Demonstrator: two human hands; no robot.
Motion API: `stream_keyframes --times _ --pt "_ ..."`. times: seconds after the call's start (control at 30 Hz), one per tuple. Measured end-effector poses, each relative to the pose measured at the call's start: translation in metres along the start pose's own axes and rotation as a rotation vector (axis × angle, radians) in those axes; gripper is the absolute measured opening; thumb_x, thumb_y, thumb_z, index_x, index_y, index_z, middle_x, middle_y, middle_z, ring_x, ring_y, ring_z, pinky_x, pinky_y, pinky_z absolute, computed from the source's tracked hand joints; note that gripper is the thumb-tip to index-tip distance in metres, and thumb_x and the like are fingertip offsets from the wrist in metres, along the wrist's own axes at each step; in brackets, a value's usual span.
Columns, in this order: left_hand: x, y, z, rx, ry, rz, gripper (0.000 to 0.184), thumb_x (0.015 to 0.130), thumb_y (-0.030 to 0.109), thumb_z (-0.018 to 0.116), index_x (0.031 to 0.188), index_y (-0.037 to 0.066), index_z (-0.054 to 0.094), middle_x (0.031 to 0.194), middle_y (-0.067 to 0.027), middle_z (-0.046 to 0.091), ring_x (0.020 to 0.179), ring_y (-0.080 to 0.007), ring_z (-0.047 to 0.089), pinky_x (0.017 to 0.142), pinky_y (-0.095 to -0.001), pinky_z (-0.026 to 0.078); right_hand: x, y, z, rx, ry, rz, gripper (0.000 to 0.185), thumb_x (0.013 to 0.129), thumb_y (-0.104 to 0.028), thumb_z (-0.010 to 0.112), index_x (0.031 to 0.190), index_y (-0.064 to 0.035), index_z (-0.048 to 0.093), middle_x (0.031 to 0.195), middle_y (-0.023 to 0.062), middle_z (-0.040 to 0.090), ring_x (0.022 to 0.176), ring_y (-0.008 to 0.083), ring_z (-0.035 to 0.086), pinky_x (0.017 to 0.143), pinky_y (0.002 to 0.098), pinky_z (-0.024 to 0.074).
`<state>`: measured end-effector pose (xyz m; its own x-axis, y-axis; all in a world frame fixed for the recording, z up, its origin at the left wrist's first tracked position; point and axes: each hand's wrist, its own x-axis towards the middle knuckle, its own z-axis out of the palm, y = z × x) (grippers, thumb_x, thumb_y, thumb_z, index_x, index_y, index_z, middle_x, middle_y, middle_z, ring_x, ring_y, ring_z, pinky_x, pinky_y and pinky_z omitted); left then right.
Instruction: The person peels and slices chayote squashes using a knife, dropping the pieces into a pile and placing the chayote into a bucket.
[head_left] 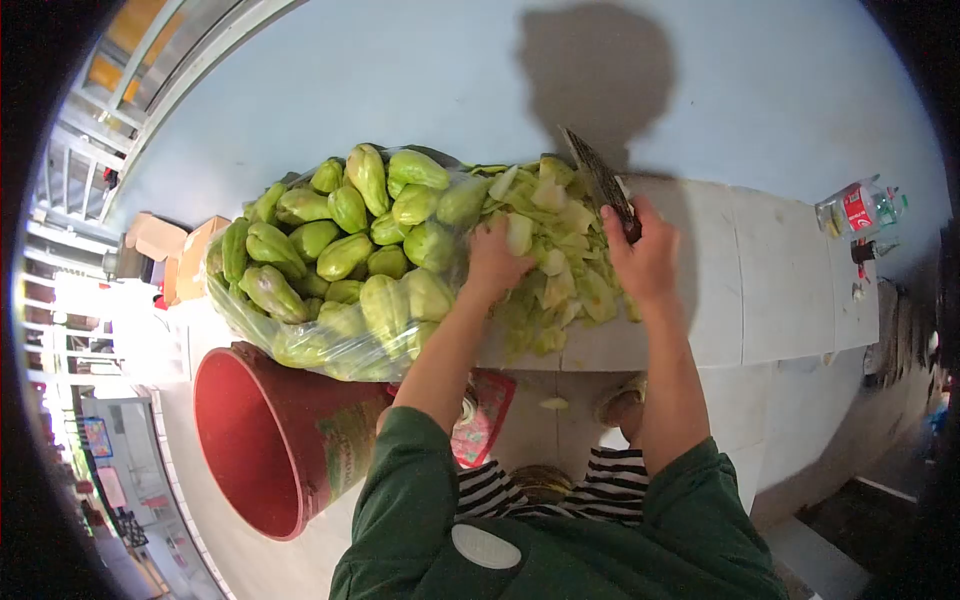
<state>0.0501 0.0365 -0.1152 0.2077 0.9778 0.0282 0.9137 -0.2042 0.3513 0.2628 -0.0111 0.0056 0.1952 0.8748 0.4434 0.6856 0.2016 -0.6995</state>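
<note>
My right hand (645, 255) is wrapped around the handle of a knife with a broad dark blade (594, 172), which points up and to the left. At the edge of a heap of cut chayote pieces (572, 285), my left hand (493, 262) has its fingers curled on a pale piece of chayote (519, 233). The knife blade is apart from that piece. To the left of this hand, whole green chayotes (345, 255) fill a large clear plastic bag (290, 343), which lies open at the top.
A red bucket (245, 440) lies tilted below the bag, its mouth to the left. Plastic bottles (858, 208) stand at the ledge's right end. The tiled ledge (710, 270) runs along a pale blue wall (780, 90). A cardboard box (195, 260) is at the left.
</note>
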Motion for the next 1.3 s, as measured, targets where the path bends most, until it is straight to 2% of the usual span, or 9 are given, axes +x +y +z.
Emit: stream_keyframes --times 0.07,0.1,0.17,0.37,0.5,0.63,0.7,0.87,1.3 --pt "0.0 -0.011 -0.009 -1.155 -0.239 -0.313 0.069 0.072 0.026 0.067 0.132 0.002 0.043 0.121 -0.0216 0.053 0.113 -0.0405 0.051 0.088 -0.049 0.046 -0.003 0.004 0.003 -0.031 0.005 -0.03 0.024 0.088 -0.026 0.064 0.082 -0.0041 0.056 0.063 0.0104 0.06 0.054 0.026 0.059 0.053 0.038 0.0445" --pt "-0.003 -0.016 -0.019 -1.154 -0.238 -0.313 0.069 0.072 0.026 0.067 0.132 0.002 0.043 0.121 -0.0216 0.053 0.113 -0.0405 0.051 0.088 -0.049 0.046 -0.004 0.006 0.005 -0.012 0.007 0.017 0.025 0.088 -0.027 0.064 0.082 -0.0045 0.056 0.064 0.0103 0.061 0.056 0.027 0.059 0.057 0.0397 0.0448" --pt "-0.014 -0.019 -0.05 -2.113 -0.507 -0.246 0.067 0.078 0.038 0.057 0.133 0.001 0.044 0.13 -0.02 0.053 0.111 -0.034 0.057 0.093 -0.0514 0.044 -0.004 0.004 0.006 0.01 0.006 0.063 0.027 0.088 -0.029 0.064 0.081 -0.0048 0.057 0.066 0.0102 0.062 0.058 0.0281 0.06 0.06 0.0414 0.0452" --pt "-0.025 -0.019 -0.073 -2.209 -0.317 -0.316 0.062 0.08 0.047 0.051 0.13 0.009 0.049 0.115 -0.0128 0.058 0.1 -0.0279 0.058 0.085 -0.0464 0.047 -0.008 0.002 0.02 0.063 -0.018 -0.039 0.031 0.091 -0.029 0.063 0.077 -0.0027 0.055 0.056 0.0066 0.056 0.046 0.0191 0.053 0.048 0.0339 0.0417" --pt "-0.025 -0.002 -0.101 -2.44 -0.172 -0.232 0.058 0.084 0.053 0.052 0.122 0.01 0.052 0.105 -0.014 0.058 0.094 -0.0287 0.057 0.084 -0.0445 0.046 -0.014 -0.033 0.015 0.458 -0.467 0.354 0.033 0.094 -0.028 0.059 0.074 -0.0018 0.053 0.052 0.0029 0.053 0.043 0.0125 0.051 0.044 0.0302 0.0405" --pt "-0.022 -0.014 -0.117 -2.376 -0.193 -0.417 0.048 0.088 0.045 0.051 0.12 0.009 0.054 0.104 -0.0144 0.06 0.098 -0.0311 0.057 0.088 -0.0506 0.044 -0.023 -0.029 0.034 0.508 -0.568 0.395 0.038 0.094 -0.032 0.058 0.071 -0.0025 0.051 0.052 0.003 0.053 0.046 0.012 0.053 0.047 0.03 0.042" --pt "-0.026 -0.006 -0.131 -2.278 -0.013 -0.829 0.037 0.091 0.042 0.048 0.112 0.012 0.054 0.1 -0.0144 0.06 0.089 -0.0308 0.058 0.084 -0.0485 0.045 -0.024 -0.03 0.039 0.451 -0.597 0.36 0.04 0.094 -0.034 0.057 0.07 -0.0029 0.051 0.052 0.0026 0.052 0.047 0.0113 0.053 0.048 0.0298 0.0423" --pt "-0.029 -0.026 -0.131 -2.256 -0.054 -0.277 0.05 0.091 0.041 0.048 0.126 0.005 0.05 0.113 -0.0146 0.06 0.106 -0.0324 0.057 0.089 -0.0477 0.048 -0.029 -0.028 0.045 0.546 -0.645 0.462 0.041 0.094 -0.037 0.057 0.073 -0.0033 0.051 0.052 0.0009 0.05 0.047 0.0108 0.05 0.047 0.0299 0.0414" --pt "-0.049 -0.032 -0.151 -2.049 0.033 -0.134 0.058 0.092 0.037 0.048 0.135 -0.002 0.043 0.117 -0.0123 0.058 0.103 -0.0235 0.058 0.089 -0.0357 0.048 -0.034 -0.05 0.057 0.62 -0.704 0.481 0.04 0.092 -0.041 0.059 0.077 -0.0049 0.053 0.056 -0.001 0.05 0.05 0.0087 0.05 0.048 0.0276 0.0402"
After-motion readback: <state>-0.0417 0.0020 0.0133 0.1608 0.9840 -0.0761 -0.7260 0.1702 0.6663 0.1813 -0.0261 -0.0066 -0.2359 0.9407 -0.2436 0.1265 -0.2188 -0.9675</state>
